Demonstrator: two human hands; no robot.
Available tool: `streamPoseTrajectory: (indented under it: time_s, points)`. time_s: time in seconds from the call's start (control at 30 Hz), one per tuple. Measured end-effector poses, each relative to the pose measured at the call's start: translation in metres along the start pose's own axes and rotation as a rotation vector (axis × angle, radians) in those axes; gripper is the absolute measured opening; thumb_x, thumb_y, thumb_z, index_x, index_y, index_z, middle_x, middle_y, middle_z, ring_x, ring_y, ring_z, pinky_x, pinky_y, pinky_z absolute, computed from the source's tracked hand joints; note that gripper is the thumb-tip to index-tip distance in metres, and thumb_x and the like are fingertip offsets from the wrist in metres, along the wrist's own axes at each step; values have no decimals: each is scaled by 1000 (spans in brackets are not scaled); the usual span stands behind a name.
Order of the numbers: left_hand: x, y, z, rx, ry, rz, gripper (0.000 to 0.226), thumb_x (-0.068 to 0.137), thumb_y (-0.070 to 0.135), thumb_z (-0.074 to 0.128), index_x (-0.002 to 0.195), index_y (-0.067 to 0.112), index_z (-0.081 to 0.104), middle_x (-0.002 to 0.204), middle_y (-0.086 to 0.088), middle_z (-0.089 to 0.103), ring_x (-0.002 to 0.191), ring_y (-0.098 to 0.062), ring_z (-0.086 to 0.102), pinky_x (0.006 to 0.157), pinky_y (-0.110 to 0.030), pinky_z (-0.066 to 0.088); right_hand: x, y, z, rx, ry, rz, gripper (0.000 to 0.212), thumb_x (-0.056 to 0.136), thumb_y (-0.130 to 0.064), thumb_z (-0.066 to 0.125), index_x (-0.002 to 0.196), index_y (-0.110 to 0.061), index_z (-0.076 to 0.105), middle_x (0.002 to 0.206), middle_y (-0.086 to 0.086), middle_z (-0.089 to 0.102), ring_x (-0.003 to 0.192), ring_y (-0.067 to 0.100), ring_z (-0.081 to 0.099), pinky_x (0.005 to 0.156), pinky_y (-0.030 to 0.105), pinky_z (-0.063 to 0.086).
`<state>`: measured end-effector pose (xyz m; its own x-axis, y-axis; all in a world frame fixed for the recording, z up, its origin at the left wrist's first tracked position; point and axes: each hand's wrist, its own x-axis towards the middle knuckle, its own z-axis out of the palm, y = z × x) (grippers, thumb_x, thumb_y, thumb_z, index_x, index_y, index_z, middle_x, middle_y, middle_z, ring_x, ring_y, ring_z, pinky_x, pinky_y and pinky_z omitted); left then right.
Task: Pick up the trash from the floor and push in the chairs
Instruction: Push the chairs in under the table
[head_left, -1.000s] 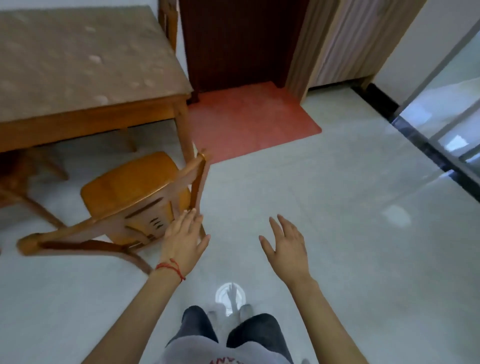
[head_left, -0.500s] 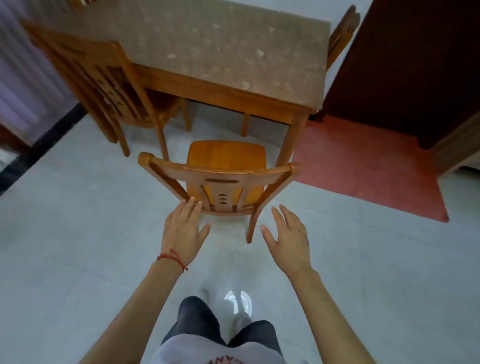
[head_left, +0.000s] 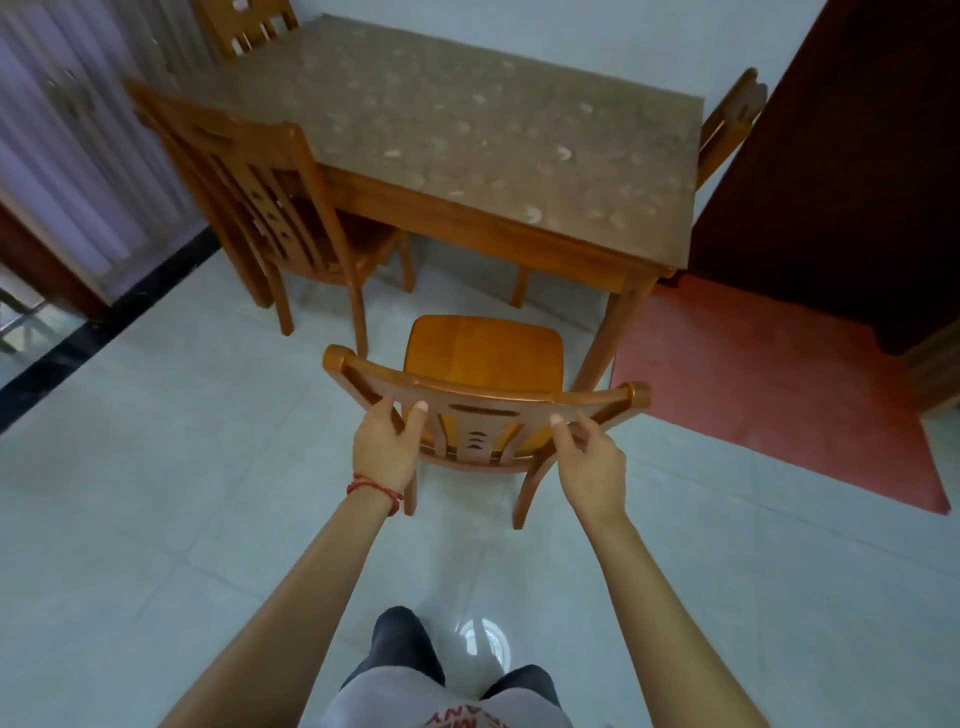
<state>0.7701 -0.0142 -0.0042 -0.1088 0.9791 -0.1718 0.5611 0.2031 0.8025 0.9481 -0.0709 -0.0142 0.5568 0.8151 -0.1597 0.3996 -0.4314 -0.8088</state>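
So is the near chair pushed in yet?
Not yet: the chair has its seat fully clear of the table; both hands grip its backrest.

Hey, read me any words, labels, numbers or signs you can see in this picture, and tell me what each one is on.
Red letters on the grey shirt at the bottom edge: cut off by the frame and seen upside down, too partial to read.
No text shows on the table, the chair that both hands grip, the other chairs, the floor or the red mat.
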Motion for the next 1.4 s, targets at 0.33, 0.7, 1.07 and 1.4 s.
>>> streamPoseTrajectory:
  time_s: [0.33,0.7,1.07,1.4]
  points:
    - [47,7,24,-146,89,-158,55,85,39,57,123,2,44,111,-18,62,104,-36,57,88,-39,45,42,-11,27,150,61,223,38,87,-46,53,77,-10,60,61,-5,56,68,17,57,56,23,38]
    - [65,2,37,-250,190,-258,38,79,30,68,95,-4,61,92,-18,67,82,-27,58,79,-31,43,54,0,44,162,87,204,37,88,-38,55,71,-6,60,58,-2,56,57,10,54,51,18,33]
    - [106,6,29,-262,201,-197,34,79,29,68,93,-1,62,89,-15,69,85,-27,62,85,-32,45,80,-20,67,227,96,194,38,86,-36,59,56,-13,53,54,-1,56,54,11,55,53,19,37]
    - [164,13,31,-282,192,-204,38,78,31,69,97,0,62,100,-17,69,100,-31,61,95,-40,43,121,-47,86,180,132,176,41,87,-37,58,52,-17,50,50,-5,53,50,7,52,49,16,34]
